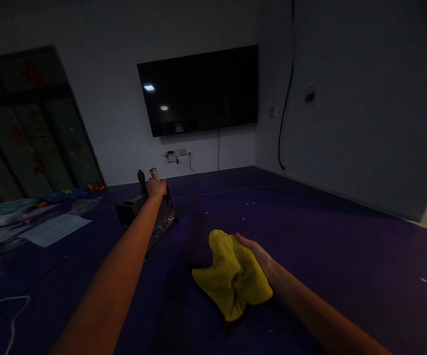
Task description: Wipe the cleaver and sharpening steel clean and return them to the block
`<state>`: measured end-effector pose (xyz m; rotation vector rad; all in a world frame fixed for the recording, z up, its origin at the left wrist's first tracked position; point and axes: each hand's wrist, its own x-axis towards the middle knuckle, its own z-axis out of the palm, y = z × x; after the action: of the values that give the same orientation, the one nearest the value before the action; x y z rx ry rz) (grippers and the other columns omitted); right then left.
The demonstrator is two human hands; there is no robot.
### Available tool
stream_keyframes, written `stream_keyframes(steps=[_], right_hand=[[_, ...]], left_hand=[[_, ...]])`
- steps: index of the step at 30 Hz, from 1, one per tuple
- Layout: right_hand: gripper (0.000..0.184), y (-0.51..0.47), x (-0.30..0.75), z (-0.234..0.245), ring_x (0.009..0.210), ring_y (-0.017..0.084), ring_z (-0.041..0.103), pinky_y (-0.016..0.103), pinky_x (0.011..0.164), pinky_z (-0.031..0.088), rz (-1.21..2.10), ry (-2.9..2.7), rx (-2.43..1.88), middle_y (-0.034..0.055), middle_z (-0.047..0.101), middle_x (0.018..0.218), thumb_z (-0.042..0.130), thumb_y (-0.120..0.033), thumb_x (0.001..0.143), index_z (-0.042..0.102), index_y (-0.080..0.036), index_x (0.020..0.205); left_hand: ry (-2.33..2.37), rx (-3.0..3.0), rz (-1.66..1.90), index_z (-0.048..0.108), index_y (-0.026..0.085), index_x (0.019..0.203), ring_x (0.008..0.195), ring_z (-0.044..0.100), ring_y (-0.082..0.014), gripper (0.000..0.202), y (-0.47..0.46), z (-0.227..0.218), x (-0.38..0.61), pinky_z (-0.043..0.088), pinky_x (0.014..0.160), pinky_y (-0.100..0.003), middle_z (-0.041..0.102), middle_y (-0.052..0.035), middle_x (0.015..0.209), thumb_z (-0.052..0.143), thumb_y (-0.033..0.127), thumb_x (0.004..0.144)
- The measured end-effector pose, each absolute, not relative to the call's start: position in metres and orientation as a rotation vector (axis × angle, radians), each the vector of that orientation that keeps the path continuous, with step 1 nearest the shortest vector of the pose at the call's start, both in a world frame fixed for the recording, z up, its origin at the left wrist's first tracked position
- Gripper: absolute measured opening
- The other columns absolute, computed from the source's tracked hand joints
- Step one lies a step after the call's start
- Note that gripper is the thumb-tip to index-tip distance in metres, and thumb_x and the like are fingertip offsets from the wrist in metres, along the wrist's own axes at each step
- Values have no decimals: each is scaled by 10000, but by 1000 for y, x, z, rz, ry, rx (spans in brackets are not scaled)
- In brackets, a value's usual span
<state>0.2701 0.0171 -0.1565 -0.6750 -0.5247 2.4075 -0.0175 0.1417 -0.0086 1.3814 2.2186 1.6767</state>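
My right hand (255,251) is closed on a crumpled yellow cloth (231,273), held over the dark purple surface (302,236). Further off, my outstretched left hand (156,188) wraps around an upright part of a dark boxy object (130,204). A light patterned tip (154,173) sticks up above those fingers, and a black knob-like piece (141,178) rises just left of them. My forearm covers part of this object, and its exact kind does not show in the dim light.
Papers (56,230), folded cloths (4,209) and clear plastic (83,205) lie at the left. A white cable (16,313) curls at lower left. Beyond are a wall-mounted television (202,91), sockets (178,154) and a hanging black cable (287,93). Small white scraps dot the surface.
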Motion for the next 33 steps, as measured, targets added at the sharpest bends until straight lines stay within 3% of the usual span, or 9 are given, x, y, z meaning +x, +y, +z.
stream_keyframes(steps=[3, 10, 17, 20, 25, 33], right_hand=[[532, 16, 266, -159, 770, 241, 645, 402, 812, 439, 2423, -528, -688, 146, 661, 924, 346, -506, 873, 504, -61, 1119], [507, 20, 259, -170, 748, 230, 647, 367, 780, 453, 2435, -549, -667, 136, 666, 872, 354, -488, 875, 518, -58, 1087], [492, 20, 258, -169, 712, 233, 652, 377, 763, 464, 2415, -586, -686, 101, 671, 784, 326, -489, 879, 539, -79, 1046], [508, 19, 257, -167, 688, 229, 653, 371, 750, 470, 2406, -596, -713, 92, 665, 733, 316, -497, 880, 551, -72, 1027], [513, 19, 257, -167, 691, 231, 654, 381, 753, 471, 2432, -581, -701, 100, 672, 764, 307, -504, 881, 551, -77, 1025], [457, 20, 260, -165, 739, 238, 652, 397, 798, 463, 2335, -562, -695, 109, 674, 800, 395, -480, 855, 545, -91, 1042]], left_hand=[[2198, 1267, 1679, 479, 60, 1101, 617, 636, -185, 358, 147, -7, -21, 476, 501, -257, 634, -146, 878, 549, 240, 799], [2130, 1127, 1625, 519, 136, 1100, 841, 575, -149, 310, 154, 0, -28, 506, 713, -333, 566, -71, 1027, 498, 324, 854], [2088, 1105, 1693, 551, 28, 994, 713, 654, -211, 286, 156, 5, -30, 485, 523, -235, 631, -144, 846, 590, 212, 779], [2050, 1129, 1775, 562, 37, 964, 732, 664, -238, 245, 155, 12, -28, 486, 498, -233, 642, -160, 844, 569, 196, 778], [1958, 1222, 1937, 568, 29, 909, 782, 660, -252, 191, 148, 45, -23, 518, 552, -265, 634, -171, 880, 552, 159, 771], [1527, 1655, 2199, 507, 27, 967, 760, 655, -180, 195, 119, 126, -1, 545, 671, -306, 579, -109, 979, 455, 160, 834]])
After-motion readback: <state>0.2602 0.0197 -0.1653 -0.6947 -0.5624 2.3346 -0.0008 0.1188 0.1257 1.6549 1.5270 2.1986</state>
